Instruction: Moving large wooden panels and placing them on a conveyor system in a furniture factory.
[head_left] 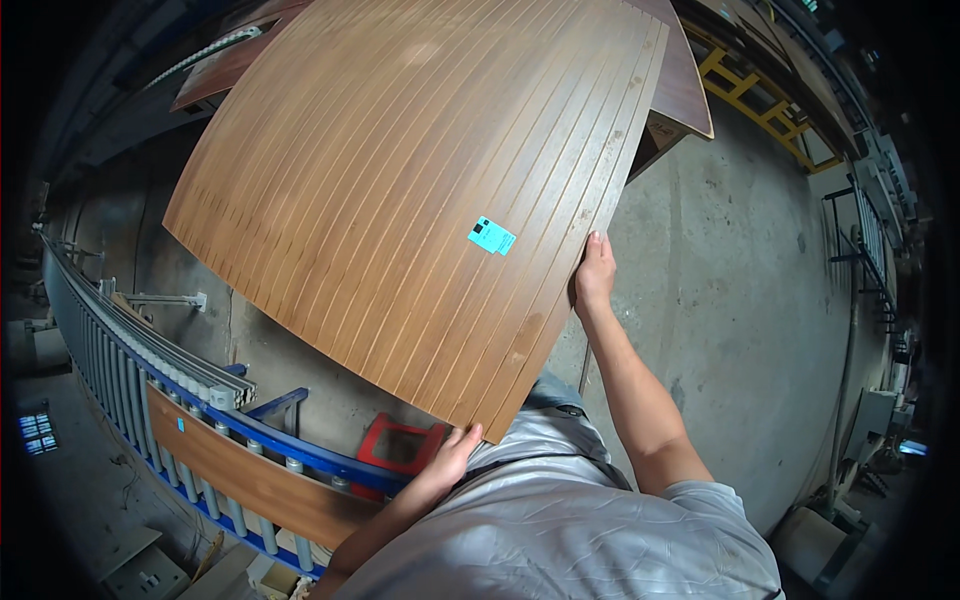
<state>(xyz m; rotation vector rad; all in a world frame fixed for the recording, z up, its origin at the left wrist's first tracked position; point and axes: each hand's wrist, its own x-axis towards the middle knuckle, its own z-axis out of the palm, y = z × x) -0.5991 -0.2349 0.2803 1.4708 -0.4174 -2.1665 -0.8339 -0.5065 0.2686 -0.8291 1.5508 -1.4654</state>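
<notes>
A large brown wooden panel (380,200) with long parallel grooves spreads out in front of me, its near corner close to my body. My left hand (456,458) grips the panel's near edge by that corner, its thumb at the edge and the other fingers partly hidden. Farther up, my right hand (596,272) holds the right edge, thumb on top and fingers out of sight underneath. A small turquoise label (491,236) with dark square marks is on the panel's face, left of my right hand.
A roller conveyor (265,432) with a blue frame runs along the left, carrying a narrow brown board (250,458). Beside it stands a red plastic stool-like object (402,443). More boards (685,75) lie beyond the panel, near a yellow metal frame (765,100). Grey concrete floor (720,330) stretches right.
</notes>
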